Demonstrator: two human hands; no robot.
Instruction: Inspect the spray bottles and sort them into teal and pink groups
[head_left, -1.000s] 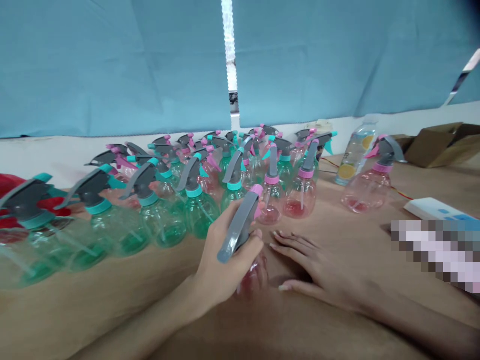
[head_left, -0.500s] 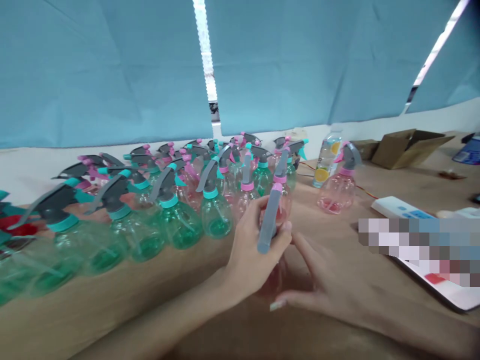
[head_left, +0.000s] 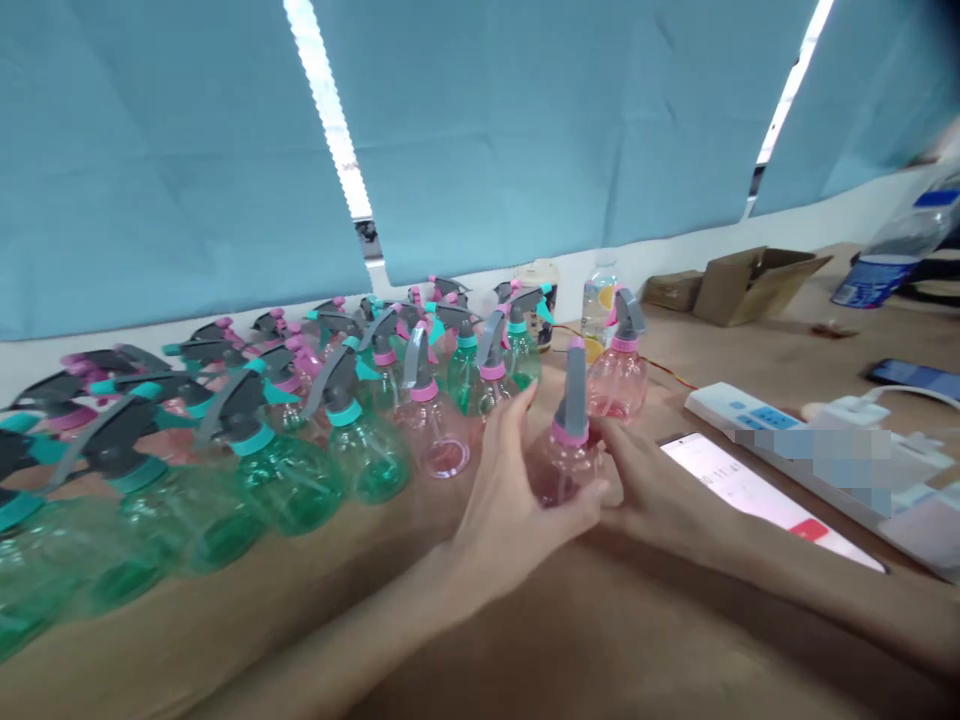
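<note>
Between my two hands is a pink spray bottle with a pink collar and a grey trigger, held upright close to the table. My left hand curves around its body from the left, the thumb lying across the front. From the right, my right hand has its fingers closed against the bottle below the collar; their tips are partly hidden. Just left stands a clear pink spray bottle with a grey trigger. Behind my right hand is another pink spray bottle.
Rows of green spray bottles and pink ones fill the left side. To the right lie a lit phone and a white power strip with plugs. Farther back are an open cardboard box, a lemon-print bottle and a blue-capped bottle.
My left hand has shifted from around the sprayer's neck down to the bottle's body. My right hand, spread apart beside it before, has closed against the bottle. The view has turned right.
</note>
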